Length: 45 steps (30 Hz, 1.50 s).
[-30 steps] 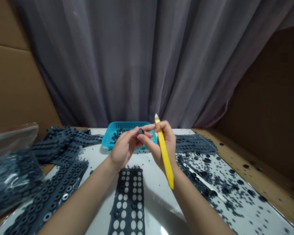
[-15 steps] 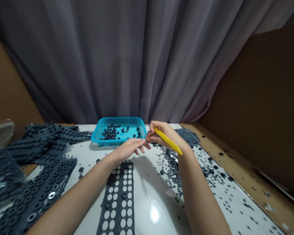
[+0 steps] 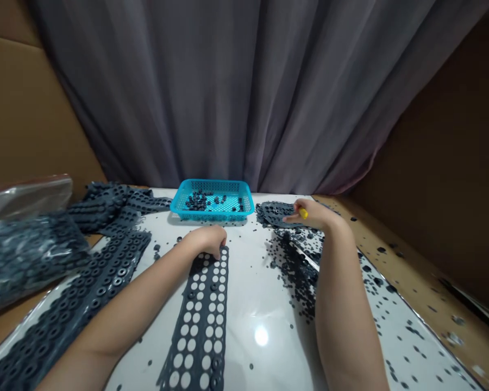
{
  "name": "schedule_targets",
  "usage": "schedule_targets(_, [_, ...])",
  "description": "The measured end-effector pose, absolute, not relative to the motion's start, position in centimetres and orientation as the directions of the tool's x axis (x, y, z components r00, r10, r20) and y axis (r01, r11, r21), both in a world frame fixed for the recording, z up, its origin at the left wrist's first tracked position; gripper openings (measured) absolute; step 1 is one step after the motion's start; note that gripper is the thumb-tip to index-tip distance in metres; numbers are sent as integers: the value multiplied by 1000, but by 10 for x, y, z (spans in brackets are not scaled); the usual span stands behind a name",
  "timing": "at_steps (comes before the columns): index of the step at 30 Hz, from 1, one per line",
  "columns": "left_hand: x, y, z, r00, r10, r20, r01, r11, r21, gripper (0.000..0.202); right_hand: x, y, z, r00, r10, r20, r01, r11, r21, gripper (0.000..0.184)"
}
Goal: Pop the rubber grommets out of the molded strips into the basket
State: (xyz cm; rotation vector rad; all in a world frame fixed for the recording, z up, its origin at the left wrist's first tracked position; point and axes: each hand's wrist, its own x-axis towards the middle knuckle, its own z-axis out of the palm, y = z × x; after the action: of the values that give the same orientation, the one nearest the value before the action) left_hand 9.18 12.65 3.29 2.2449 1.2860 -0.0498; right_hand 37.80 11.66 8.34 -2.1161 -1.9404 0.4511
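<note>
My left hand rests with curled fingers on the far end of a dark rubber strip full of punched round holes, which lies lengthwise on the white table. My right hand is closed around a yellow tool, of which only a small end shows. It hovers over the dark rubber sheets to the right of a blue basket holding several small black rings.
More dark ringed rubber strips lie at the left, with a heap behind them and a clear plastic bag of dark parts. Black scraps litter the right side. A grey curtain and cardboard walls enclose the table.
Both hands came apart and dropped from in front of the basket. The left hand settled onto the strip's far end; the right hand moved right with the yellow tool.
</note>
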Motion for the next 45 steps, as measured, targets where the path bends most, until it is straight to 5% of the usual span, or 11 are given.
schedule_targets(6, [84, 120, 55, 607, 733, -308, 760, -422, 494, 15, 339, 113, 89, -160, 987, -29, 793, 112, -599, 40])
schedule_targets(8, [80, 118, 76, 696, 666, -270, 657, -437, 614, 2, 329, 112, 88, -298, 953, -43, 645, 168, -745, 43])
schedule_targets(12, [97, 125, 133, 752, 634, -182, 442, -279, 853, 11, 327, 113, 77, -585, 809, -46, 251, 127, -960, 47])
schedule_targets(17, [165, 154, 207, 697, 714, 72, 388, -459, 799, 7, 372, 117, 65, -597, 794, 116, -147, 34, -989, 76])
schedule_targets(22, [232, 205, 226, 677, 668, 310, 358, -666, 654, 5, 446, 125, 87, -284, 952, 113, 111, 150, -983, 51])
schedule_targets(25, [258, 236, 204, 589, 661, 465, 337, -724, 603, 8, 491, 146, 98, 14, 988, 152, 401, 134, -906, 39])
schedule_targets(29, [271, 266, 156, 549, 621, 559, 341, -777, 528, 12, 538, 180, 96, 181, 948, 263, 538, 128, -833, 31])
schedule_targets(34, [255, 265, 87, 682, 576, 451, 422, -813, 400, 18, 551, 178, 47, 214, 898, 384, 626, 176, -760, 22])
schedule_targets(38, [239, 235, 40, 844, 507, 174, 466, -855, 229, 16, 536, 144, -18, 86, 942, 324, 674, 185, -715, 14])
schedule_targets(45, [242, 213, 20, 829, 558, -17, 557, -829, -47, 15, 531, 128, -47, 34, 956, 293, 758, 166, -630, 13])
